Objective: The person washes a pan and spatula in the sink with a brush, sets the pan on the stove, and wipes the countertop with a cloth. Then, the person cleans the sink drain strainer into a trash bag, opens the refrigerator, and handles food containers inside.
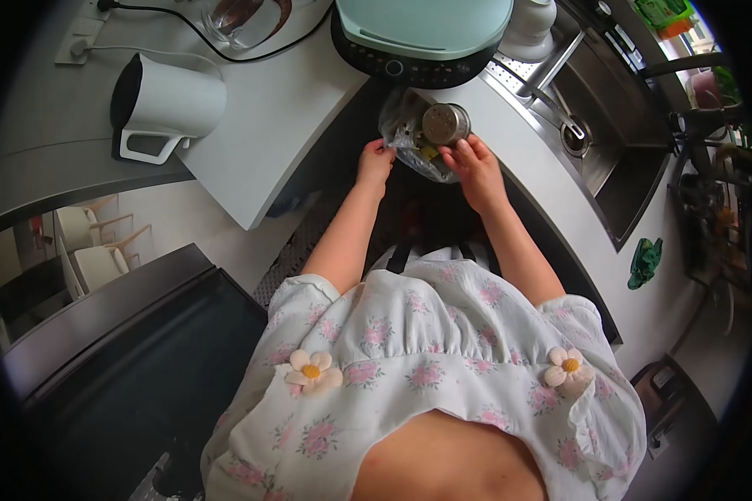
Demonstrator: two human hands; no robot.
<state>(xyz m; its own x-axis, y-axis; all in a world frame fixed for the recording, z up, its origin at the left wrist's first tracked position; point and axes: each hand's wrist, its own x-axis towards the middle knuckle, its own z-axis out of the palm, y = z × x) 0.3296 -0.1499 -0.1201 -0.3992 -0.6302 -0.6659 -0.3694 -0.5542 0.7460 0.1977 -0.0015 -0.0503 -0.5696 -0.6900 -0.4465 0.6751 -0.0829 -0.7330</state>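
My right hand (476, 167) grips a round metal sink strainer (445, 124) with small holes, its perforated face turned towards me. The strainer is over a clear plastic bag (430, 165). Pinched between the fingers of my left hand (375, 164) is the bag's left edge. Some yellow and pale scraps show in the bag, but most of its contents are too small to make out. Both hands are in front of the counter, below the edge of a mint-green appliance.
The mint-green appliance (426, 29) stands on the counter corner (284, 100). To the left are a white electric kettle (175, 100) and a glass jug (246, 18). At the right is a steel sink (618, 108), with a green cloth (645, 263) beside it. Two chairs are at far left.
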